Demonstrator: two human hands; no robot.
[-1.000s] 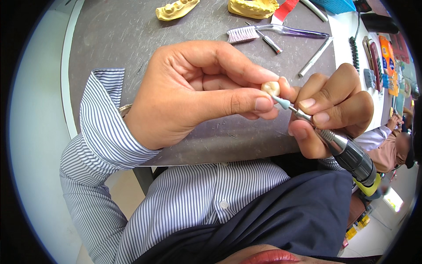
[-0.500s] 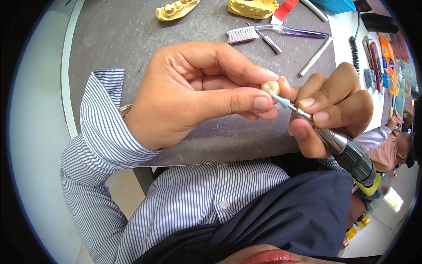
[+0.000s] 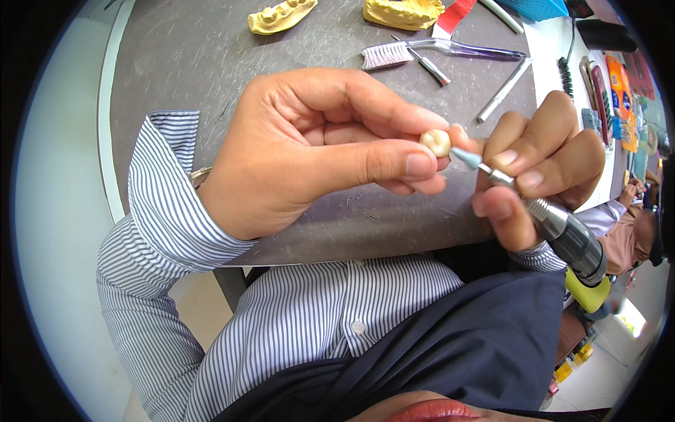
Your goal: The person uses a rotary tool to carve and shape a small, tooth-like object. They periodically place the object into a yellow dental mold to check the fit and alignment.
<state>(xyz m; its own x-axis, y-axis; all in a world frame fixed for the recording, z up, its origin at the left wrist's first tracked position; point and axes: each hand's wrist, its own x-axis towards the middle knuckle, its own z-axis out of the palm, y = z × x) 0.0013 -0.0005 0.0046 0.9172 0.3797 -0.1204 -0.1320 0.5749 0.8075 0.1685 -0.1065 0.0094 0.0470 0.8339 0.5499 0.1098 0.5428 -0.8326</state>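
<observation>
The left hand (image 3: 309,151) pinches a small cream tooth crown (image 3: 436,143) between thumb and fingertips, at the hand's right end. The right hand (image 3: 538,165) grips a metal rotary handpiece (image 3: 562,232) like a pen; its pale blue conical tip (image 3: 465,157) touches the crown's lower right side. Both hands hover above a grey tabletop (image 3: 211,63). Beyond the crown, farther up the tabletop, lie a toothbrush (image 3: 436,50) and two yellow dental casts (image 3: 281,14), well apart from the crown.
</observation>
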